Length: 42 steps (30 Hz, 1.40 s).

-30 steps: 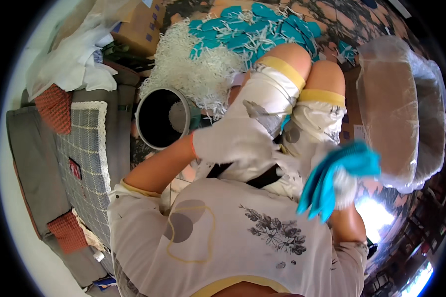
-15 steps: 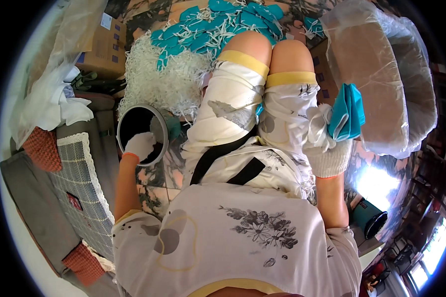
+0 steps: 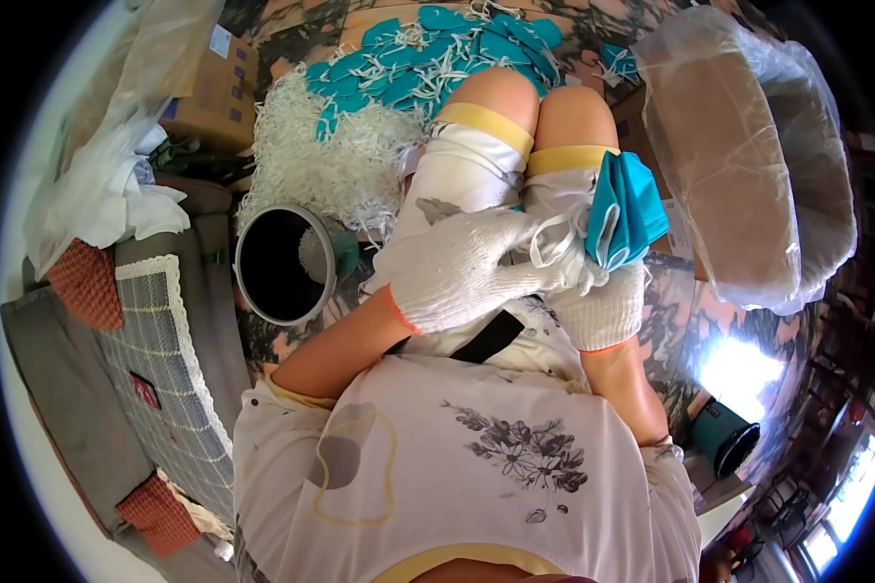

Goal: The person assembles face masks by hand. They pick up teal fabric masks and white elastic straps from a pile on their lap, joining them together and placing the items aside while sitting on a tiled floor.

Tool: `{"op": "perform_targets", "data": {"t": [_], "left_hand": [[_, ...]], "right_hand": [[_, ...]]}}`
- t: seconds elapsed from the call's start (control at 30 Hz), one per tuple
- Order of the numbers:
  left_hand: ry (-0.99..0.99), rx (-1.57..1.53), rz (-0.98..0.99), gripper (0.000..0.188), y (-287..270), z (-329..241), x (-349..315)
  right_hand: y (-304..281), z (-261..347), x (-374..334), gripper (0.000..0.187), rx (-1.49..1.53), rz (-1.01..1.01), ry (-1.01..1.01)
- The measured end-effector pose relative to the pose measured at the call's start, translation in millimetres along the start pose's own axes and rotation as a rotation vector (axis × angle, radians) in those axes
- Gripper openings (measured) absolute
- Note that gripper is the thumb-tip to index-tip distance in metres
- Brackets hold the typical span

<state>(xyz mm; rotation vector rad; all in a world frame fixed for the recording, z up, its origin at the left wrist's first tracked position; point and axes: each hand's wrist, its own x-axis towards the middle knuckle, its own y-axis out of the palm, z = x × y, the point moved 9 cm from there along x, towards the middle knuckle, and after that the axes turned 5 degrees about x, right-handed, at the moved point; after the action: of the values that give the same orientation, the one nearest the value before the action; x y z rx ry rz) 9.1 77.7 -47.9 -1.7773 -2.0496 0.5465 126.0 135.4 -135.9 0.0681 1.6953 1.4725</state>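
My right hand [image 3: 601,303], in a white knit glove with an orange cuff, is closed around a folded bundle of teal face masks [image 3: 624,214] above my right thigh. White straps [image 3: 556,241] hang from the bundle on its left side. My left hand [image 3: 469,270], gloved the same way, reaches across my lap, its thumb and fingertips closed at these straps. The exact grip of the fingertips is partly hidden. On the floor beyond my knees lies a heap of similar teal masks [image 3: 437,58] with white straps.
Left of my legs stands a dark bucket [image 3: 246,267] with a grey rim, beside a pile of loose white strips [image 3: 311,155]. A plastic-lined cardboard box [image 3: 715,146] is at right. A grey sofa [image 3: 78,408] lines the left; a teal bin [image 3: 717,432] lies lower right.
My left hand has come out of the bucket and moved right to the straps over my lap. My right hand has brought the teal bundle left, closer to my middle.
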Motion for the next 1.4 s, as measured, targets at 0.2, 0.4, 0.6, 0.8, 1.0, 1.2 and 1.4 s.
{"op": "perform_targets", "data": {"t": [0.2, 0.4, 0.6, 0.8, 1.0, 1.2, 1.4], "left_hand": [[-0.048, -0.116, 0.238, 0.020, 11, 14, -2], [-0.074, -0.168, 0.268, 0.014, -21, 34, -46], [-0.791, 0.096, -0.132, 0.016, -106, 161, -147], [-0.945, 0.663, -0.120, 0.041, -115, 254, -218], [-0.401, 0.041, -0.435, 0.057, -104, 115, -75], [0.458, 0.171, -0.180, 0.033, -50, -19, 17], [-0.247, -0.297, -0.325, 0.027, -81, 24, 20]], "right_hand": [[-6, 5, -3, 0.025, -0.007, 0.076, 0.083], [15, 116, -7, 0.021, -0.145, -0.072, -0.570], [16, 149, -18, 0.035, -0.434, 0.071, -0.532], [35, 74, -3, 0.018, -0.757, 0.010, -0.564], [63, 35, -10, 0.016, -1.400, 0.153, -0.545], [80, -6, -14, 0.018, -1.843, 0.476, -0.603], [22, 75, -8, 0.020, -0.746, 0.112, -0.438]]}}
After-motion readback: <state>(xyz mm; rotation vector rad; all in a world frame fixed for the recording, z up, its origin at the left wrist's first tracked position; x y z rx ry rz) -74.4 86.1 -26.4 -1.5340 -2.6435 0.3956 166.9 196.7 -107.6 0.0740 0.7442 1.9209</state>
